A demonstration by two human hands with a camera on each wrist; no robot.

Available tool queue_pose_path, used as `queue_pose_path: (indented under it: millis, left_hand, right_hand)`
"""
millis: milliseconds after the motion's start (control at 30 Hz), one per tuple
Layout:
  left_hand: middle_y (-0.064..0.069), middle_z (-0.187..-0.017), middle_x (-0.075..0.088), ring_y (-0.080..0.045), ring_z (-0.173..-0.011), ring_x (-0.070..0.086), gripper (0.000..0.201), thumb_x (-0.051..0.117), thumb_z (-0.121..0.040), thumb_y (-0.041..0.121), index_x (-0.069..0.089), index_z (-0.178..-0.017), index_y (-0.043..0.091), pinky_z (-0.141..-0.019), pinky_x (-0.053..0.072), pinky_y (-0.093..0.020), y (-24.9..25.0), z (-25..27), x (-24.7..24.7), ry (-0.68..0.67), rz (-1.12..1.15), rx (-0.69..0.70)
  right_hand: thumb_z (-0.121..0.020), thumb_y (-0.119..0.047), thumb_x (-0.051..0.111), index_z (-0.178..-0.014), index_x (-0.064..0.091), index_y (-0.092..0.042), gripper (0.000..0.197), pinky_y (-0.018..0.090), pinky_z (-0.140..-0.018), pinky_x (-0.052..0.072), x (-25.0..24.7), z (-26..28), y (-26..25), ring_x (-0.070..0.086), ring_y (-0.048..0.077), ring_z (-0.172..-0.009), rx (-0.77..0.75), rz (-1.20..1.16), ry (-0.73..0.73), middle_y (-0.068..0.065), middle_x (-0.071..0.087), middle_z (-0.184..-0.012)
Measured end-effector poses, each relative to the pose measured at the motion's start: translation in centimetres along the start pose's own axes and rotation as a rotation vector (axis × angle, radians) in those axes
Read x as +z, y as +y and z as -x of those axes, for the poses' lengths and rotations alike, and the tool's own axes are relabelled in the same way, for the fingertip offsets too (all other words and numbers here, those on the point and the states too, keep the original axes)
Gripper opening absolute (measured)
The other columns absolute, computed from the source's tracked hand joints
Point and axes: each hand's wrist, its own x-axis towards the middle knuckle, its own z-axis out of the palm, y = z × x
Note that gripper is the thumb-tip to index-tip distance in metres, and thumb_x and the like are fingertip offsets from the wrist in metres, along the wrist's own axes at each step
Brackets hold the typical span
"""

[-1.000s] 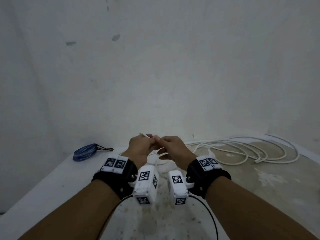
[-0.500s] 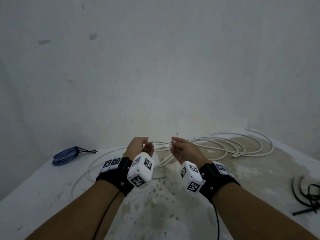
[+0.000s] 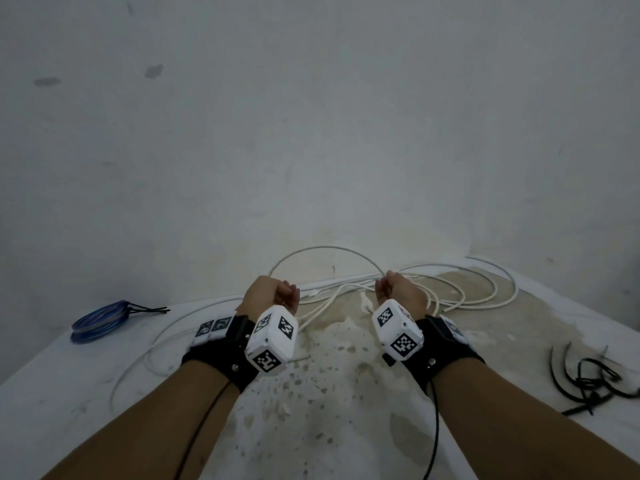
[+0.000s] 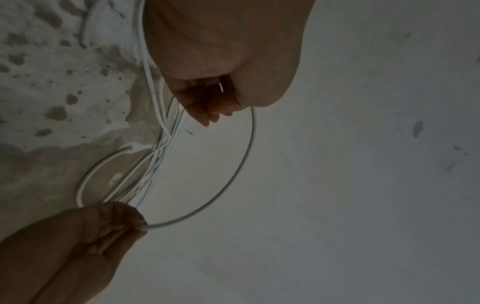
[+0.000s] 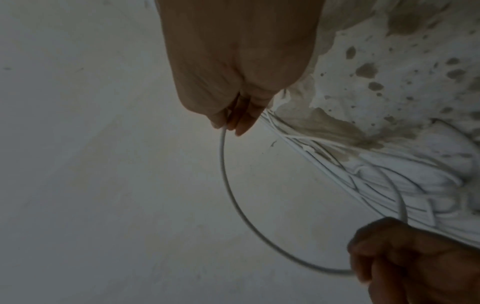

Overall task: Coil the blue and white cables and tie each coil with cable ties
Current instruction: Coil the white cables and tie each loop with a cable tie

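Note:
The white cable (image 3: 325, 248) rises in an arch between my two hands, over the table (image 3: 52, 393). My left hand (image 3: 286, 295) is a closed fist round one end of the arch. My right hand (image 3: 385, 284) pinches the other end. Most of the white cable lies in loose loops (image 3: 485, 292) behind and to the right of my hands. The right wrist view shows my right fingertips (image 5: 223, 123) pinching the cable (image 5: 228, 185). The blue cable (image 3: 100, 320) lies coiled and tied with black ties at the far left.
A heap of black cable ties (image 3: 588, 379) lies near the table's right edge. A plain wall (image 3: 311, 133) stands close behind the table. One strand of white cable (image 3: 138, 355) trails over the table on the left, under my left wrist.
My hands, touching a second ago, have moved apart sideways. The white cable between them has lengthened and now stands up as a wide arch.

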Motion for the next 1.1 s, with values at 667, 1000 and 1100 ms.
queue_pose_path:
  millis: [667, 1000, 1100]
  left_hand:
    - [-0.018, -0.088, 0.062, -0.030, -0.080, 0.063, 0.029, 0.027, -0.107, 0.009, 0.049, -0.090, 0.001, -0.098, 0.047, -0.044, -3.6, 0.8, 2.4, -0.077, 0.067, 0.139]
    - [-0.008, -0.069, 0.046, -0.018, -0.062, 0.050, 0.028, 0.039, -0.103, 0.009, 0.045, -0.076, 0.003, -0.066, 0.051, -0.036, -1.1, -0.7, -1.1, 0.046, -0.050, 0.000]
    - [-0.006, -0.067, 0.050, -0.014, -0.055, 0.050, 0.029, 0.046, -0.102, 0.015, 0.052, -0.078, 0.000, -0.057, 0.054, -0.033, -0.2, -0.9, -1.7, 0.063, -0.238, -0.003]
  right_hand:
    - [-0.097, -0.015, 0.059, -0.111, 0.049, 0.002, 0.025, 0.035, -0.048, 0.059, 1.7, 3.0, 1.9, 0.064, 0.026, -0.072, 0.153, -0.165, 0.036, 0.019, 0.058, -0.095]
    - [-0.097, -0.015, 0.036, -0.083, 0.062, -0.009, 0.030, 0.020, -0.043, 0.028, -0.1, 1.3, 0.1, 0.032, 0.016, -0.043, -0.136, 0.812, 0.036, 0.002, 0.039, -0.057]
    - [-0.097, -0.016, 0.040, -0.100, 0.059, -0.015, 0.019, 0.024, -0.052, 0.034, -2.8, -0.1, -1.2, 0.040, 0.013, -0.057, -0.183, 1.073, -0.049, 0.000, 0.043, -0.071]
